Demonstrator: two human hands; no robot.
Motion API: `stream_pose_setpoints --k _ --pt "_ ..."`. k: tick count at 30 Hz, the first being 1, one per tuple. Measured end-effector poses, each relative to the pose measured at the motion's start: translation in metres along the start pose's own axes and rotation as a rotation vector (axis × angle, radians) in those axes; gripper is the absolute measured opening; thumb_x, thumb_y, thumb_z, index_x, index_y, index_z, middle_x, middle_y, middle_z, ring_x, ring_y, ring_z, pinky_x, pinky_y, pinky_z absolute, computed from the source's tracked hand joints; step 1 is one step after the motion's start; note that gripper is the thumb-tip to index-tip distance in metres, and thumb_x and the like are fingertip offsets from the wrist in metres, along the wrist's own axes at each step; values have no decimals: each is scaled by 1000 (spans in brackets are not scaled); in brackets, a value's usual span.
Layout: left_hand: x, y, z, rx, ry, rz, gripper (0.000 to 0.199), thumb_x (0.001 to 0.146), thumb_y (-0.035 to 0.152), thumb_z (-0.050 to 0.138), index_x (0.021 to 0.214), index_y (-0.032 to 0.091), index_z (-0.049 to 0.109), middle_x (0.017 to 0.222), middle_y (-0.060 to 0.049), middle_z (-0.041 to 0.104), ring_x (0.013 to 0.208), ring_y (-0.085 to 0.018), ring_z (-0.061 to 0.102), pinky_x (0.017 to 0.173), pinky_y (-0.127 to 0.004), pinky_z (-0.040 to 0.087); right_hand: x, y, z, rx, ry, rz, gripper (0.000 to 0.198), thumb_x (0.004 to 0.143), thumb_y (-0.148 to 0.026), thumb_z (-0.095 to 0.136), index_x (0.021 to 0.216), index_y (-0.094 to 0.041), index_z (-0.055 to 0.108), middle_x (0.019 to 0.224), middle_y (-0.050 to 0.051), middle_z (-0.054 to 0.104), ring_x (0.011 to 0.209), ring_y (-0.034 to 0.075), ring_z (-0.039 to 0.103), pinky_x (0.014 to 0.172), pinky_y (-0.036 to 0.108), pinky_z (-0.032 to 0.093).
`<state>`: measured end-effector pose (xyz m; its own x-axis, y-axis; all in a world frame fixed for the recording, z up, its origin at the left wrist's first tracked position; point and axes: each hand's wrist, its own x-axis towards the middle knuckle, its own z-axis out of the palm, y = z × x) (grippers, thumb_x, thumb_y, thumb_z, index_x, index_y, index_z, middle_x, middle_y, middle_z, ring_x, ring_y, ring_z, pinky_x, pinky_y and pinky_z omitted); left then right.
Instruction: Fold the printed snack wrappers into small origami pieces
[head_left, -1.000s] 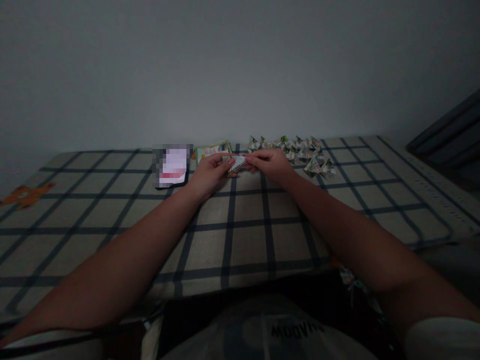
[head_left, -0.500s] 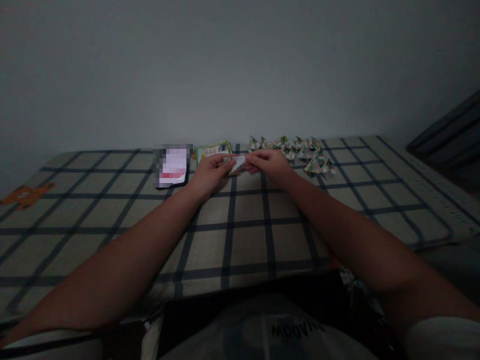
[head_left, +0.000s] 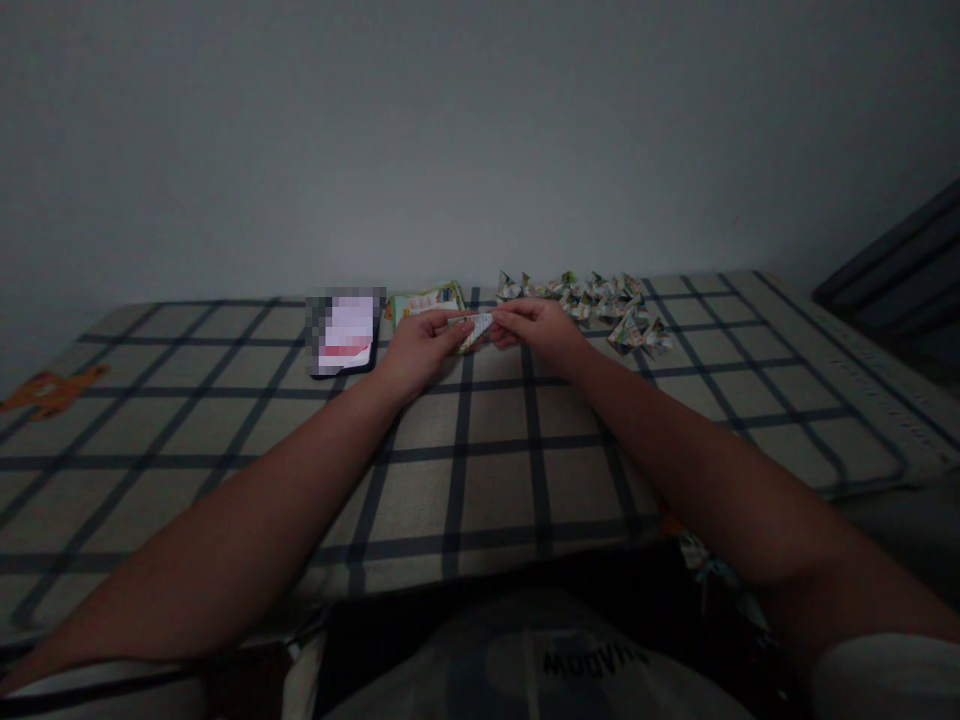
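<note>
Between my two hands is a small folded piece of printed paper (head_left: 478, 328), held just above the checked cloth. My left hand (head_left: 424, 345) pinches its left side, thumb on top. At the paper's right end, my right hand (head_left: 540, 328) grips it between thumb and fingers. Part of the paper is hidden by my fingertips. Behind my left hand lies a stack of printed paper sheets (head_left: 427, 299). Several folded paper pieces (head_left: 630, 312) with pointed corners stand in a group behind and to the right of my right hand.
A phone (head_left: 346, 335) with a lit screen, partly blurred out, lies left of the paper stack. The checked cloth (head_left: 495, 490) covers the table up to the grey wall (head_left: 480, 140). An orange figure (head_left: 56, 390) is at the far left edge.
Both hands stay in almost the same place. The folded paper between them has tilted very slightly; nothing has been let go.
</note>
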<state>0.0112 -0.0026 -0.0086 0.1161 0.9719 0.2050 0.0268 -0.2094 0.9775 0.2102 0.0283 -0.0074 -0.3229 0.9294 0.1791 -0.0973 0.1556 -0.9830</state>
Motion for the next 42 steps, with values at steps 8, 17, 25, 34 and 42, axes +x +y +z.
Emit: stream_pose_setpoints --k 8,17,25,34,42 --pt "3 -5 -4 86 -42 55 48 77 51 82 110 16 81 95 -10 79 83 -19 69 79 -32 53 -2 -4 -4 -155 -14 -89 35 76 -47 83 86 -15 74 77 5 76 68 13 69 71 28 61" --pt "-2 2 -1 191 15 -29 41 70 53 87 89 17 80 79 -6 75 65 -14 61 63 -26 46 -5 -6 -3 -400 -60 -244 24 82 -38 72 77 -14 75 71 4 73 67 13 64 66 26 51" --pt "0 3 -2 154 28 39 50 65 60 88 84 15 78 76 -5 73 66 -13 59 63 -26 45 -2 -2 -3 -120 -65 -117 44 71 -53 85 91 -15 78 81 5 77 72 13 69 75 29 61" --pt "1 0 -2 131 24 17 47 66 56 88 88 16 79 79 -6 73 68 -15 61 63 -27 46 -6 -9 -2 -145 -21 -86 34 76 -48 83 83 -15 74 77 4 75 69 13 69 74 30 62" --pt "-1 1 1 84 26 -34 49 63 58 89 86 16 78 82 -7 75 71 -17 64 67 -29 49 -7 -9 -2 -147 -43 -126 28 79 -44 79 77 -17 68 73 3 72 69 14 68 76 31 60"
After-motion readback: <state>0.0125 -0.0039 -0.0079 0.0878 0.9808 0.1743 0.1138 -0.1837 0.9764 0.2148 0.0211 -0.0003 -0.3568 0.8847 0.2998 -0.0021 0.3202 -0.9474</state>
